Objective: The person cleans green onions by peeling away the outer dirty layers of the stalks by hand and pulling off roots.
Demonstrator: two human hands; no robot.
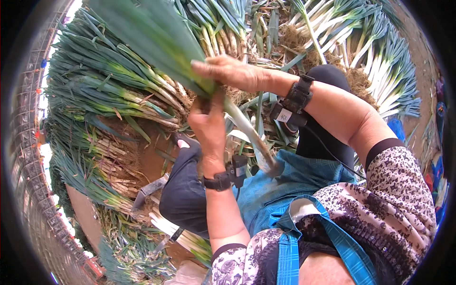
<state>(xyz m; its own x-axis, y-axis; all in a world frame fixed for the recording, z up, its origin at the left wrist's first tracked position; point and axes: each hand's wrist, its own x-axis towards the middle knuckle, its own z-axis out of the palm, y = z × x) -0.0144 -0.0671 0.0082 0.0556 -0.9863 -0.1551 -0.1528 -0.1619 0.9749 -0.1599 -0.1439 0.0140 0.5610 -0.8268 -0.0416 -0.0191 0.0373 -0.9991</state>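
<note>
A long leek point(244, 123) slants across the middle of the head view. Its wide green leaves, partly blurred, fan toward the top left, and its pale root end points down at my lap. My left hand point(209, 126) is closed around it where white stem turns to green leaf. Just above, my right hand point(230, 73) presses against the base of the leaves with its fingers closed on them; part of its grip is hidden. Both wrists wear black straps with small boxes.
Leek piles point(109, 76) line the left side, with more bundles point(380, 61) at the far right, roots inward. Loose leaves and trimmings point(137, 247) litter the ground. A grey metal piece point(147, 192) lies beside my left knee. A blue apron point(259, 190) covers my lap.
</note>
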